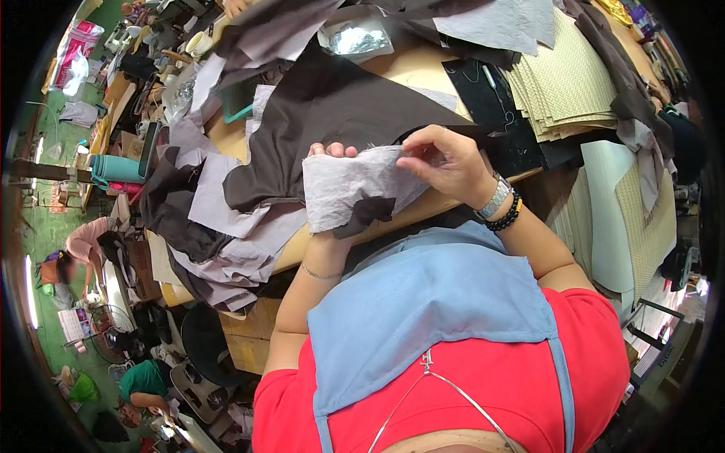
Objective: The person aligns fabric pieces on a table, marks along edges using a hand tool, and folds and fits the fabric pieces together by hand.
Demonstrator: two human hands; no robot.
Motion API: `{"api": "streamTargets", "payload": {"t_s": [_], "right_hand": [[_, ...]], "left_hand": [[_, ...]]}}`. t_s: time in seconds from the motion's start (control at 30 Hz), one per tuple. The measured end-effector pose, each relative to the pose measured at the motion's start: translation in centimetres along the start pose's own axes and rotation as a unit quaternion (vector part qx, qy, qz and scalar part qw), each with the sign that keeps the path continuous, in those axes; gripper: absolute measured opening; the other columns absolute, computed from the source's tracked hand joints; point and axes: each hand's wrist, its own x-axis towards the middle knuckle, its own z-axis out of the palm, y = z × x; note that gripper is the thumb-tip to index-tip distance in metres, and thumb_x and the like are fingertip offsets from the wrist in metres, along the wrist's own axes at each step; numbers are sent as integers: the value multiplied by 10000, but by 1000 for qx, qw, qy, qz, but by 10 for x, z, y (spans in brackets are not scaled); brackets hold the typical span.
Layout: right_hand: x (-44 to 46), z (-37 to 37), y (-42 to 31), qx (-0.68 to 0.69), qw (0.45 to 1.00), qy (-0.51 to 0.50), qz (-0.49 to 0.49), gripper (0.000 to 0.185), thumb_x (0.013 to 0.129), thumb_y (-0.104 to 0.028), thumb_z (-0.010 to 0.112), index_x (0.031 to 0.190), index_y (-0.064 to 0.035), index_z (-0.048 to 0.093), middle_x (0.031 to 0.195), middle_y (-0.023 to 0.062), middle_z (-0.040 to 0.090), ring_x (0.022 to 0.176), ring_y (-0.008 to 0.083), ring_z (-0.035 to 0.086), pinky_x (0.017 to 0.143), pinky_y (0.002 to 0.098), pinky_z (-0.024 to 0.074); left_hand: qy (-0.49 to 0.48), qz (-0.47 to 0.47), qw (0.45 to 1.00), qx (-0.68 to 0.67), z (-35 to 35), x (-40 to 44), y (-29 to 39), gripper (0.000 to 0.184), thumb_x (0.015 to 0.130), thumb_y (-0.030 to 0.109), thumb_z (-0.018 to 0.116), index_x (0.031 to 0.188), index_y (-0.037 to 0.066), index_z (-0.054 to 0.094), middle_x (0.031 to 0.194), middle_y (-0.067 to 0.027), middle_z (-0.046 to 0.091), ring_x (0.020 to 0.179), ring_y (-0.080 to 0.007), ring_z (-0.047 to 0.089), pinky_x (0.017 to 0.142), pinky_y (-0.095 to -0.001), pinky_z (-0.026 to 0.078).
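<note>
A light grey piece of cloth [343, 189] with a frayed top edge hangs over my left hand [332, 150], whose fingertips curl over its upper edge while the palm is hidden behind. A small dark patch [368, 215] shows at its lower edge. At the cloth's upper right corner, my right hand [445, 160] has thumb and forefinger curved close together; whether they pinch an edge or thread is too small to tell. Dark brown fabric [332, 106] lies spread on the table just beyond both hands.
Cream textured sheets [563, 79] are stacked at the right, beside a black mat [483, 90] with a white-handled tool. Grey and dark scraps [219, 196] heap at the left. A clear plastic packet [359, 38] lies at the back. Two other people are at the far left.
</note>
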Motion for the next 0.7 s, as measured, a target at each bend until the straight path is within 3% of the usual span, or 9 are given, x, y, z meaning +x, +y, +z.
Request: {"api": "streamTargets", "payload": {"t_s": [0.27,0.4,0.5,0.6,0.7], "right_hand": [[2,7,5,-39,999,-33,-4,368,793,-140,824,1097,-48,640,1015,69,674,845,145,649,761,266,544],[2,11,4,70,996,-8,51,415,776,-104,838,1115,-56,604,1016,23,631,836,100,607,761,246,530],[3,10,1,77,994,-27,76,414,771,-78,844,1087,-60,578,975,-9,595,816,59,568,752,212,512],[4,7,-5,68,989,-44,123,369,778,-83,838,1031,-58,570,942,-9,593,788,46,561,714,204,504],[0,8,0,99,985,-31,135,311,798,-79,818,969,-51,559,885,-14,608,748,46,574,687,213,511]], "left_hand": [[20,16,998,58,10,-6,-1,126,1044,270,489,1006,151,501,956,-24,553,984,-199,563,955,-413,476],[38,19,995,87,11,-2,-1,154,1052,283,487,961,158,483,893,0,525,891,-160,514,908,-365,467],[90,44,992,76,19,-4,-5,129,1045,258,494,975,154,465,864,-31,506,847,-192,484,873,-356,462],[89,56,991,85,2,-1,-3,147,1031,270,525,984,144,466,847,-30,485,855,-188,485,922,-353,459],[6,55,995,82,-2,0,-5,182,992,244,591,1065,138,464,962,-55,562,969,-197,537,1001,-353,442]]}}
